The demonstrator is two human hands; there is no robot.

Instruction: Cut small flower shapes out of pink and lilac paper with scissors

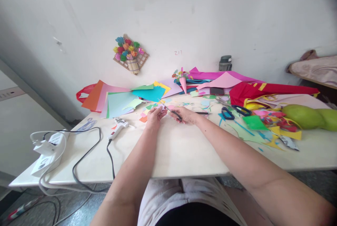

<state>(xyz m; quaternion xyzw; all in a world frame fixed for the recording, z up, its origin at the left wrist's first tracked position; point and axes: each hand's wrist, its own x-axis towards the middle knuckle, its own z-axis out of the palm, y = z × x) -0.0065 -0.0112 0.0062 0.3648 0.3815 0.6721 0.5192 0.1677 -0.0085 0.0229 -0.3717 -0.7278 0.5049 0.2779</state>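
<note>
Pale paper [162,108] sits partly hidden by the hands [169,114].

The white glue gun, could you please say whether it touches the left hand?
Apart: the head view shows tabletop between the glue gun and left hand.

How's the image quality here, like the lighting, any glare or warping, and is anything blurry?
Head view: soft light, with the wall dimmer at far left; a dark patch in the top right corner; wide-angle stretching of the right forearm; pale sheen on the floor; paper scraps and held scissors slightly soft.
</note>
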